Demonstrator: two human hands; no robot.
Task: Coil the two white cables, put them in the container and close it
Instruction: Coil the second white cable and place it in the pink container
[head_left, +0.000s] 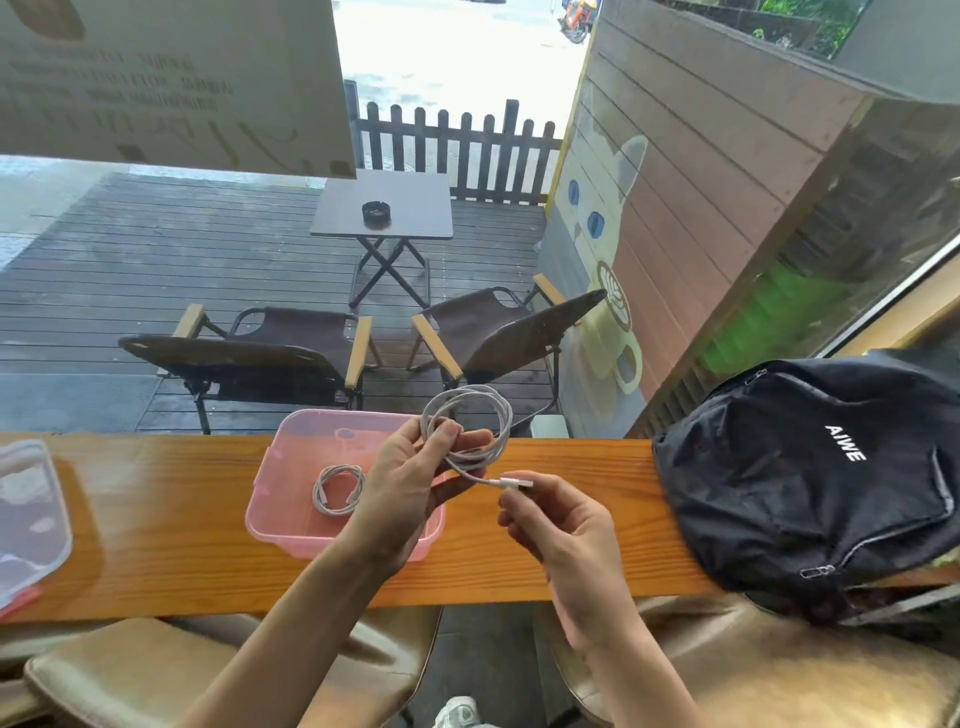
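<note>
My left hand pinches a white cable, wound into several loops and held up above the right side of the pink container. The cable's free end with its white plug sticks out toward my right hand, whose fingertips hold it just behind the plug. A second white cable, coiled small, lies on the bottom of the open container. The container's clear lid lies flat on the counter at the far left.
The wooden counter runs left to right along a window. A black backpack takes up its right end. Padded stools stand below the counter's near edge.
</note>
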